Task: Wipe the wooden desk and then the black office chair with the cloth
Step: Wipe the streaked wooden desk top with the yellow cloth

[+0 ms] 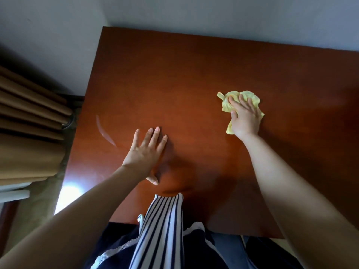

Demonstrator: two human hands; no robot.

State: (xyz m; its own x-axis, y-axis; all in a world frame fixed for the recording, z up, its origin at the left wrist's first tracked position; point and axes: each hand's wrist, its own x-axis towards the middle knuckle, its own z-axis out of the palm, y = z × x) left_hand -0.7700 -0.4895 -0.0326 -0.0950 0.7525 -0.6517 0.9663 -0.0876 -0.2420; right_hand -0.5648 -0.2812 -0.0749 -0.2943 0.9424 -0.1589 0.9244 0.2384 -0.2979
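The wooden desk [174, 78] fills the middle of the head view, reddish brown and glossy. A crumpled yellow cloth [229, 102] lies on its right half. My right hand [245, 117] presses flat on the cloth with fingers spread and fairly straight, covering most of it. My left hand [146, 152] rests flat on the bare desk surface left of centre, fingers straight and apart, holding nothing. The black office chair is not clearly in view.
Grey walls [213, 14] border the desk's far and left sides. Tan pleated curtains [29, 121] hang at the left, close to the desk's left edge. A curved smear [104, 133] shows near that edge. My striped clothing [161, 230] hangs over the near edge.
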